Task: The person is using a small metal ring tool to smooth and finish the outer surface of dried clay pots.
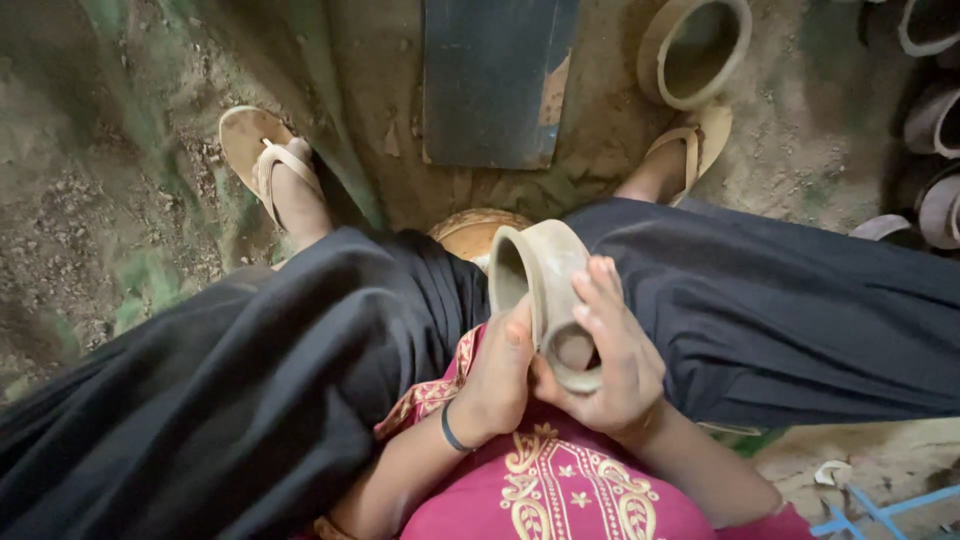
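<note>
Both hands wrap one small unfired clay pot (pixel 545 290), held over the lap between the knees. Right hand (pixel 610 365): fingers (pixel 600 300) close together, curled over the pot's outer side w/ the palm cupping its lower end; clamped on the clay. Left hand (pixel 495 380): thumb (pixel 517 335) pressed against the pot wall just below the rim, other fingers tucked under, out of view; a dark band (pixel 450 432) sits on that wrist. Pot lies tilted, mouth facing up-left, a second round opening showing at the lower end near the right palm.

Around that: black garment (pixel 250 380) across both legs, pink embroidered top (pixel 560 490) at the bottom edge. Under the pot, a rounded brown clay piece (pixel 470 230) peeks out between the knees. Feet in tan sandals (pixel 265 155) on dirt floor (pixel 90 200). Dark board (pixel 495 80) ahead, another clay pot (pixel 695 50) beside it, more pots (pixel 935 120) at far right.
</note>
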